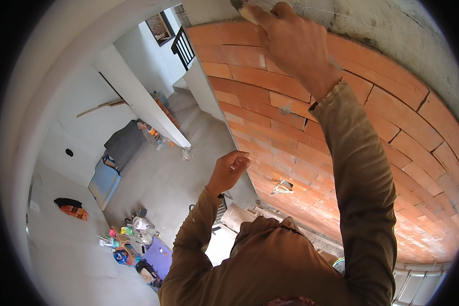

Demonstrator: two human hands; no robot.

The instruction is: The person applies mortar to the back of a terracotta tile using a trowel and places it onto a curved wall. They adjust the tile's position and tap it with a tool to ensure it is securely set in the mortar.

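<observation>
My right hand (296,46) is raised high at the top of the view, its fingers wrapped round a short tool (249,14) with a pale handle and a dark end. The rest of the tool is hidden by the hand or cut off by the frame, so its kind is unclear. It is up by the grey concrete band (362,23) above an orange brick wall (290,102). Lower and to the left, my left hand (228,172) is in front of my chest near the wall's edge. Its fingers are curled in, with nothing visible in them.
Far below lies a grey floor (158,178). Bags and boxes sit around a purple board (158,260) at lower left. A blue panel (104,178) leans on the white wall. Beyond are a pillar (143,102), steps and a black railing (182,48). A small hole (285,186) pierces the brickwork.
</observation>
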